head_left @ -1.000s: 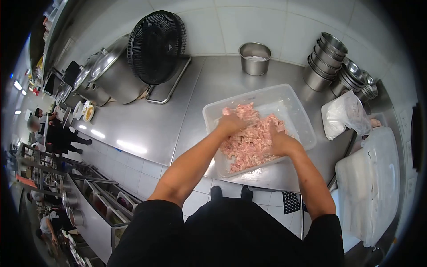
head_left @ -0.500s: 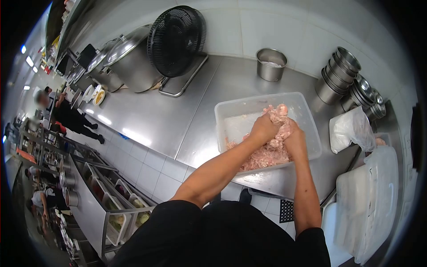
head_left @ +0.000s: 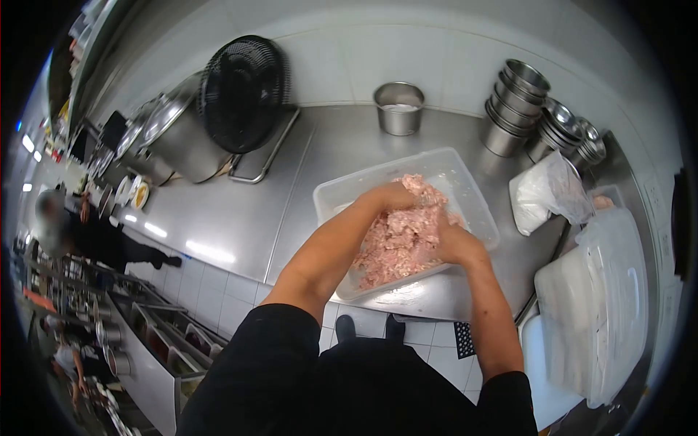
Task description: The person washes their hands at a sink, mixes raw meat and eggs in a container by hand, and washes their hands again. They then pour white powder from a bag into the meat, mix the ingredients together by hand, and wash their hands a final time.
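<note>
A translucent plastic tub (head_left: pixel 469 192) on the steel counter holds a big mass of pink minced meat (head_left: pixel 396 251). My left hand (head_left: pixel 396 198) reaches in from the left, its fingers curled into the meat at the far side and partly hidden by it. On the right side of the tub, my right hand (head_left: pixel 458 243) presses against the same mass, blurred a little, with its fingertips buried. A lump of the meat rises between the two hands.
Behind the tub stands a steel pot (head_left: pixel 400 120) with something white inside. To the right are stacked steel containers (head_left: pixel 509 116), a plastic bag of white stuff (head_left: pixel 534 203) and plastic lids or boxes (head_left: pixel 596 305). A black fan (head_left: pixel 243 94) and large pots (head_left: pixel 182 138) stand left. A person (head_left: pixel 87 232) stands far left.
The lump that both hands held up at the far side is lower now. My hands have spread apart, the right one moving down toward the near side. The camera view has shifted.
</note>
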`<state>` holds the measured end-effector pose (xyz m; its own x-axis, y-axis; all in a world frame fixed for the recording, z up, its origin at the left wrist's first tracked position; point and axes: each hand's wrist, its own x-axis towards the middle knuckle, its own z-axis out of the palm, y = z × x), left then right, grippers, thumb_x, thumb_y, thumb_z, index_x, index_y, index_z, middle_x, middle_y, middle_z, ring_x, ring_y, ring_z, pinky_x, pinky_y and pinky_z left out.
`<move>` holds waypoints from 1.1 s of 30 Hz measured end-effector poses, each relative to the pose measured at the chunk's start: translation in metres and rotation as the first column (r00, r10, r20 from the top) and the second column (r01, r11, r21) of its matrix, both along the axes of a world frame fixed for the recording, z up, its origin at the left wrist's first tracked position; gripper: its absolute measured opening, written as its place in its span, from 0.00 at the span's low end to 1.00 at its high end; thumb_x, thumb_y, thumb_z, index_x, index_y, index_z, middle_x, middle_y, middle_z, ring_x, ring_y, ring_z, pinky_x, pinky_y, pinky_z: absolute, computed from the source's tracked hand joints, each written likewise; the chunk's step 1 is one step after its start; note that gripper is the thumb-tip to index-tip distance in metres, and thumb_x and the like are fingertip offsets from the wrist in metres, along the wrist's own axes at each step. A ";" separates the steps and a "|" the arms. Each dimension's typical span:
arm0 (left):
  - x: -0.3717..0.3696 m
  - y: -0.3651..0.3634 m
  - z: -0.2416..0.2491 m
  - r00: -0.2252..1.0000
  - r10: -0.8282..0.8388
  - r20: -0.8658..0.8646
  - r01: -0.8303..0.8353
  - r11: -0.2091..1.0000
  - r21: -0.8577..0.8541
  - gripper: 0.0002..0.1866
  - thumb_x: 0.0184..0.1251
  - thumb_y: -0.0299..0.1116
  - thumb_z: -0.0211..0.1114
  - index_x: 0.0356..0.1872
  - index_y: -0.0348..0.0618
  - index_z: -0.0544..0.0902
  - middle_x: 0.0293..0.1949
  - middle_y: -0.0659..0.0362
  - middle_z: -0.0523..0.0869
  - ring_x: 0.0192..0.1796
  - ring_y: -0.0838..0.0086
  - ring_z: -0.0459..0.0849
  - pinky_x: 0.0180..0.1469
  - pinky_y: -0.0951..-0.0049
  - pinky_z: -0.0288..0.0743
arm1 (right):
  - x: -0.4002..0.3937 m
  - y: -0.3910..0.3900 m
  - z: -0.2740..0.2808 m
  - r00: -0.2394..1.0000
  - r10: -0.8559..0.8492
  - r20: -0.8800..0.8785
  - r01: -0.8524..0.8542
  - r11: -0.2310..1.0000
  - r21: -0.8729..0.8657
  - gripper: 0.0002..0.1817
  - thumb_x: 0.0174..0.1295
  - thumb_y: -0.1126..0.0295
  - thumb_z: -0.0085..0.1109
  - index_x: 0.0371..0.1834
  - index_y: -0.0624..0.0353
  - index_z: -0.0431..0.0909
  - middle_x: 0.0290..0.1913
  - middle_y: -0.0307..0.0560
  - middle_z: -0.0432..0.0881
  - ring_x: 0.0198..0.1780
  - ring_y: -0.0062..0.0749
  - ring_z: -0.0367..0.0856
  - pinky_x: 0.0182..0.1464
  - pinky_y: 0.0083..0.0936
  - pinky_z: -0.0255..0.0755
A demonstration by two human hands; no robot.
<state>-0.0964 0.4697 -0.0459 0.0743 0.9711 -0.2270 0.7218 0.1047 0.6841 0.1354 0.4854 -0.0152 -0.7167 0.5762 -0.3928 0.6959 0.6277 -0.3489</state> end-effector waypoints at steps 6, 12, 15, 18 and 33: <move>0.032 0.014 -0.018 0.974 0.019 0.226 -0.069 0.974 0.215 0.24 0.64 0.51 0.64 0.53 0.46 0.85 0.52 0.45 0.86 0.54 0.51 0.83 0.57 0.61 0.75 | -0.012 -0.028 0.049 0.966 -0.248 -0.079 0.252 0.966 0.059 0.56 0.54 0.70 0.63 0.81 0.61 0.34 0.52 0.68 0.82 0.52 0.57 0.84 0.52 0.46 0.79; 0.076 -0.030 0.074 0.975 0.203 0.088 -0.210 0.975 0.075 0.24 0.68 0.50 0.60 0.56 0.43 0.81 0.56 0.42 0.83 0.59 0.49 0.80 0.58 0.59 0.74 | -0.005 -0.032 0.032 0.898 -0.300 -0.321 0.370 0.911 0.182 0.49 0.52 0.74 0.60 0.80 0.55 0.47 0.46 0.65 0.84 0.49 0.62 0.83 0.51 0.52 0.76; 0.064 -0.048 0.038 0.939 -0.040 -0.343 0.160 0.930 0.331 0.29 0.67 0.51 0.61 0.64 0.45 0.75 0.62 0.40 0.78 0.62 0.49 0.79 0.60 0.56 0.74 | 0.000 -0.021 0.031 0.914 -0.175 -0.367 0.242 0.959 0.146 0.45 0.54 0.73 0.60 0.78 0.59 0.53 0.62 0.63 0.78 0.56 0.57 0.81 0.57 0.44 0.76; 0.072 -0.113 0.057 0.837 -0.035 -0.545 0.240 0.920 0.311 0.39 0.61 0.50 0.65 0.71 0.45 0.66 0.64 0.39 0.75 0.64 0.46 0.77 0.59 0.51 0.76 | 0.003 -0.008 0.010 0.941 -0.102 -0.322 0.184 0.954 0.236 0.43 0.55 0.68 0.64 0.77 0.59 0.58 0.64 0.59 0.77 0.60 0.57 0.79 0.63 0.43 0.73; 0.069 -0.114 -0.029 0.871 0.423 0.251 -0.475 0.856 0.206 0.33 0.66 0.41 0.67 0.69 0.37 0.67 0.58 0.43 0.79 0.61 0.55 0.79 0.56 0.61 0.80 | -0.010 0.002 0.003 0.949 0.217 -0.230 -0.254 0.956 -0.148 0.74 0.39 0.58 0.80 0.80 0.63 0.29 0.67 0.85 0.63 0.65 0.62 0.74 0.69 0.39 0.69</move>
<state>-0.0270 0.3555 -0.0753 -0.3673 0.9301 0.0038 0.4918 0.1908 0.8496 0.1257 0.4877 -0.0120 -0.9001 0.3176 -0.2981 0.4353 0.6814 -0.5884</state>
